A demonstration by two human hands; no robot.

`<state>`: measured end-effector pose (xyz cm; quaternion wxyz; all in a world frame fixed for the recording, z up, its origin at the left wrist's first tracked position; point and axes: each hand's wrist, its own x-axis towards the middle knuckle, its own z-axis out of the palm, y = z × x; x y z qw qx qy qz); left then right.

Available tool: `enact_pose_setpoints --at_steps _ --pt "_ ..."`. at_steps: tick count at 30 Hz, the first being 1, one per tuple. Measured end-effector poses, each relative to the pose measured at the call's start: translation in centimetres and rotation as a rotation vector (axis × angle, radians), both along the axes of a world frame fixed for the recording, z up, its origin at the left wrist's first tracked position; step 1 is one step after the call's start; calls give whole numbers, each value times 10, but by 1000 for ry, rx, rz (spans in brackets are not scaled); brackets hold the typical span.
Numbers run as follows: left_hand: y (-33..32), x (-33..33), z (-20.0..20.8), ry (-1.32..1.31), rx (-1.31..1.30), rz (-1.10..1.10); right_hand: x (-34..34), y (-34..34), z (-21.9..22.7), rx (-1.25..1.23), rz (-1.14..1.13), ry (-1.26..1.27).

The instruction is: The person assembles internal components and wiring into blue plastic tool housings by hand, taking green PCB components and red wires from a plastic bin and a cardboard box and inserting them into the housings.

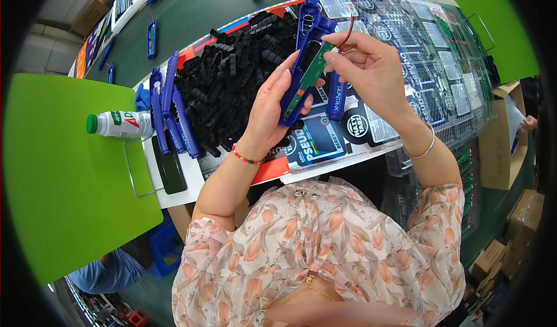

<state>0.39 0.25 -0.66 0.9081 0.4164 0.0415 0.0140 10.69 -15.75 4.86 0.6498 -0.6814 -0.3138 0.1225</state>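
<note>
My left hand [268,106] is wrapped around a long blue plastic housing [286,113], tilted with its far end to the right. A narrow green circuit board [314,72] lies along this housing. At the board's far end, my right hand [374,66] pinches it between thumb and fingers. A red wire [350,26] sticks up beside those fingertips. Just below my right hand lies another blue housing [337,100]. More blue housing parts [308,18] rest beyond my hands. To the left of them spreads a heap of small black plastic parts [229,83].
Several blue housings [169,104] lie left of the heap, beside a white bottle with a green cap [119,124] and a dark phone-like slab [168,167]. Green panels [69,170] flank the table. Clear plastic trays [449,77] stand at right, near a cardboard box [500,144] and another person's hand [528,123].
</note>
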Motion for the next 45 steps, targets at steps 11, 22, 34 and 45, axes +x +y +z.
enact_pose_setpoints --at_steps 11,22,34,45 --pt "3 2 -3 -5 53 -3 9 2 -6 -28 44 119" --pt "-5 -5 2 -28 417 119 -8 16 -16 -196 -218 -371" --pt "110 60 46 77 746 471 36 22 -26 -275 -4 -206" --pt "374 198 -73 499 1023 973 -3 64 -64 -388 -59 -1059"
